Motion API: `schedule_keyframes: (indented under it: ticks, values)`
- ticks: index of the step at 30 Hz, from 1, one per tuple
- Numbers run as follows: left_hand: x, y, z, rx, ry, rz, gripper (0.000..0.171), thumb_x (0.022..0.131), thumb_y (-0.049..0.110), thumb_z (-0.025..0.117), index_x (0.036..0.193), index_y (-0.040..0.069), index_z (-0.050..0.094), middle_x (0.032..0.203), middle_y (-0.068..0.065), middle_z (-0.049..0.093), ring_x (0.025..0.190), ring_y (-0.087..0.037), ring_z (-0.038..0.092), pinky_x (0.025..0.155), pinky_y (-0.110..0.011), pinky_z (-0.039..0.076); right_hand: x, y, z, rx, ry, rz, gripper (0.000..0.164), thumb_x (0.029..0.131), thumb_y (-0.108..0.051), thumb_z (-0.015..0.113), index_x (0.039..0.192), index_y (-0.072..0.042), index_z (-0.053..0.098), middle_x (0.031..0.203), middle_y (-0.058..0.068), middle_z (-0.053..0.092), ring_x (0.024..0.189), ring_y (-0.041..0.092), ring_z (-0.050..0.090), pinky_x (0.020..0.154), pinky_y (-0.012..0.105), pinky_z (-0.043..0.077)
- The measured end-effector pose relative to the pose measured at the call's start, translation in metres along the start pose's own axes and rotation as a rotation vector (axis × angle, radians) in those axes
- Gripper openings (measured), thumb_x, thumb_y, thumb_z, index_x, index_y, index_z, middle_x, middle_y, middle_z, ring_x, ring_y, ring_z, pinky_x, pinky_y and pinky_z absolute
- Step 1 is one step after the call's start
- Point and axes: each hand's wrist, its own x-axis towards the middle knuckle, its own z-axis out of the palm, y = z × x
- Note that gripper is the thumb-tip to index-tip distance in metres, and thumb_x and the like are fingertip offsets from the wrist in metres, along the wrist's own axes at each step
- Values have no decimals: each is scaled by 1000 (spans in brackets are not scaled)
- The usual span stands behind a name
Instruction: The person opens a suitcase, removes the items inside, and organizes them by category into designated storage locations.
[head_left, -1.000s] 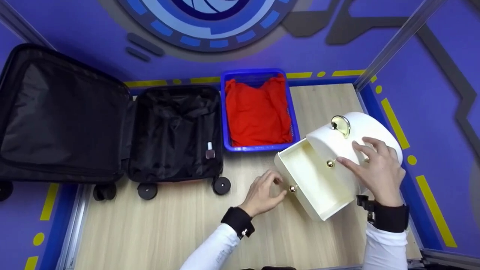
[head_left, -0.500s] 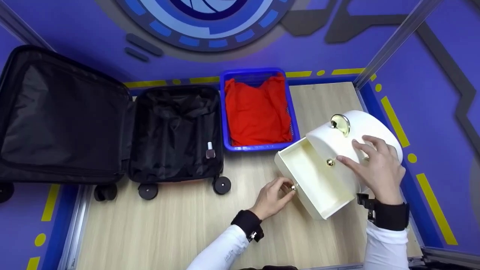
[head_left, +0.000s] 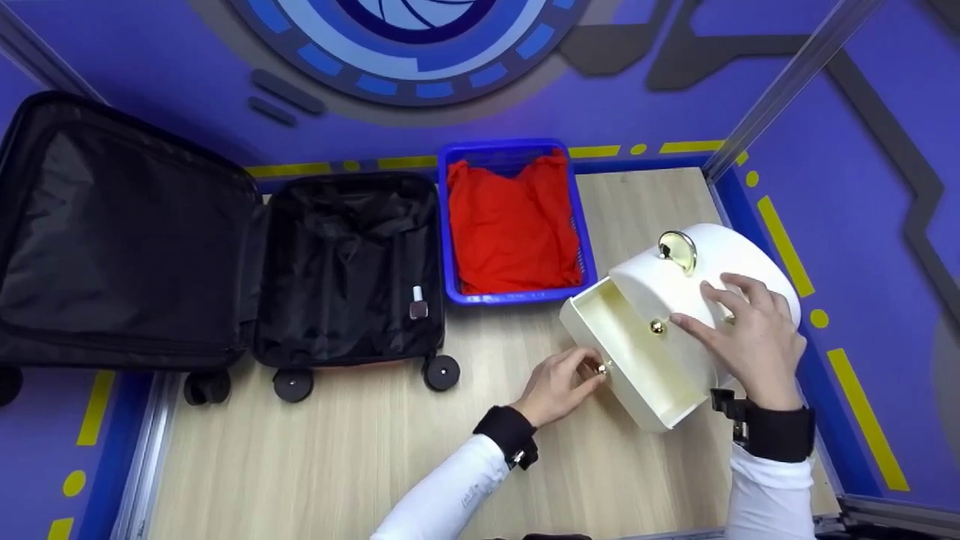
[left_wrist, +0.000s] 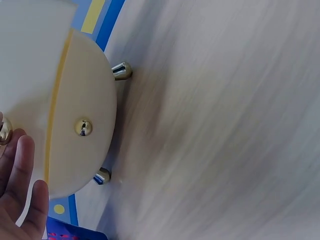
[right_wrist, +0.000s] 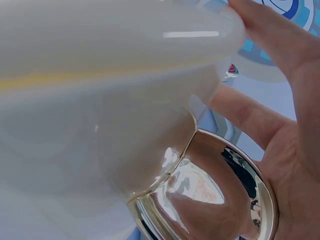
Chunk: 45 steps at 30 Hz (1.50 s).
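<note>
A white round-sided drawer box (head_left: 724, 251) with gold knobs stands tilted across the right of the table, its lower drawer (head_left: 637, 337) pulled part way out and bare inside. My left hand (head_left: 559, 382) pinches the gold drawer knob (head_left: 602, 369) between thumb and fingers; the left wrist view shows the fingers (left_wrist: 22, 165) around it at the left edge. My right hand (head_left: 754, 330) holds the box body, thumb by the front edge and fingertips on the white top. A gold handle (right_wrist: 210, 190) lies close to the right palm.
An opened black suitcase (head_left: 341, 262) lies at the left with a nail polish bottle (head_left: 418, 307) inside. A blue basket (head_left: 517, 298) holding red cloth (head_left: 517, 225) sits at the back, close to the box's corner. Blue panels (head_left: 840, 225) wall the table.
My left hand has come in from the left, taken the knob, and moved right with it. The drawer has slid partly inward. My right hand stays on the box.
</note>
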Motion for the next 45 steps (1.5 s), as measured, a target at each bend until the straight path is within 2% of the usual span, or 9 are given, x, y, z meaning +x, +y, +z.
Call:
schedule_keyframes:
  ticks: [5, 13, 18, 24, 30, 34, 38, 42, 45]
  values:
    - [15, 3, 4, 36, -25, -6, 20, 99, 22, 72, 117, 14, 65, 106, 5, 73, 90, -3, 70, 82, -15, 50, 0, 1, 1, 2, 19, -23, 71, 74, -51, 91, 128, -9, 74, 142, 15, 60, 128, 51, 49, 68, 71, 47]
    - [37, 12, 11, 102, -125, -50, 28, 100, 17, 68, 128, 15, 64, 109, 5, 72, 91, 0, 66, 78, -14, 48, 0, 2, 1, 1, 35, -46, 71, 72, -48, 93, 126, -7, 75, 140, 17, 61, 125, 52, 51, 63, 68, 48]
    - [44, 15, 15, 114, -148, -79, 31, 98, 15, 69, 129, 16, 64, 109, 6, 71, 92, -1, 65, 78, -13, 47, -1, 2, 0, -10, 37, -47, 71, 72, -49, 92, 127, -7, 75, 140, 17, 61, 124, 52, 51, 63, 67, 49]
    - [55, 17, 18, 103, -175, -64, 37, 98, 16, 68, 134, 16, 62, 117, 2, 71, 99, -10, 68, 80, -15, 48, -1, 4, 0, -14, 36, -40, 71, 72, -49, 92, 127, -7, 75, 140, 16, 62, 124, 51, 52, 65, 67, 49]
    - [61, 19, 16, 95, -196, -87, 40, 98, 17, 68, 138, 17, 63, 124, 2, 67, 102, -11, 67, 80, -15, 47, -1, 5, 0, -14, 48, -53, 70, 72, -48, 93, 126, -8, 75, 139, 16, 62, 123, 51, 52, 64, 67, 48]
    - [60, 17, 9, 99, -211, -80, 45, 98, 17, 68, 142, 18, 61, 131, 2, 63, 99, -10, 66, 76, -14, 46, -1, 3, 2, -11, 69, -68, 68, 71, -45, 94, 125, -8, 76, 137, 16, 63, 123, 51, 53, 63, 65, 49]
    - [59, 16, -5, 100, -192, -75, 48, 98, 16, 67, 145, 19, 58, 135, 2, 60, 90, -3, 63, 72, -14, 45, -1, 2, 2, -7, 65, -65, 69, 71, -45, 94, 125, -7, 75, 138, 18, 63, 124, 52, 52, 64, 67, 49]
    - [57, 8, -32, 86, -122, -52, 48, 96, 12, 66, 143, 15, 59, 139, -2, 59, 93, -5, 63, 75, -16, 48, -1, 1, 2, -3, 47, -41, 69, 72, -48, 93, 126, -8, 75, 139, 16, 62, 126, 52, 51, 66, 71, 48]
    - [54, -3, -62, 88, -32, -15, 46, 95, 8, 66, 140, 8, 60, 140, -7, 58, 99, -14, 68, 83, -21, 53, -1, 0, 2, -3, 35, -25, 69, 73, -50, 91, 126, -9, 75, 140, 15, 61, 127, 51, 50, 67, 73, 46]
